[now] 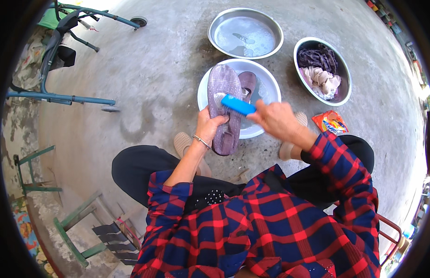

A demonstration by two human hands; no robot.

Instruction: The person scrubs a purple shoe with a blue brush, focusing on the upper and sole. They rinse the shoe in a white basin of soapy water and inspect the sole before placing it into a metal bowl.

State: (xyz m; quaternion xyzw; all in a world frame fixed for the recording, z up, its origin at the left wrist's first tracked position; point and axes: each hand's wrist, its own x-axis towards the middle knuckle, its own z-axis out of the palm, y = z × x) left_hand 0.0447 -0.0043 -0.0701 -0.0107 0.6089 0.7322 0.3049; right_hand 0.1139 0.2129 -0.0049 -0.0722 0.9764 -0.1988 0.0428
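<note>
My left hand (209, 126) is closed around the side of a purple shoe (224, 78), which is tilted over a white basin (273, 92). A blue scrubbing brush (239, 105) is gripped at its right end by my right hand (277, 119), and its bristle side lies against the shoe near the opening. The matching purple shoe (247, 79) rests inside the white basin, partly hidden behind the held one. Some water shows in that basin.
A metal basin (279, 34) with soapy water stands beyond the white one. To the right, another metal basin (347, 88) holds dark and pale cloths (320, 79). An orange packet (330, 122) lies nearby. A wheeled blue frame (76, 98) and a green chair frame (69, 231) are at left.
</note>
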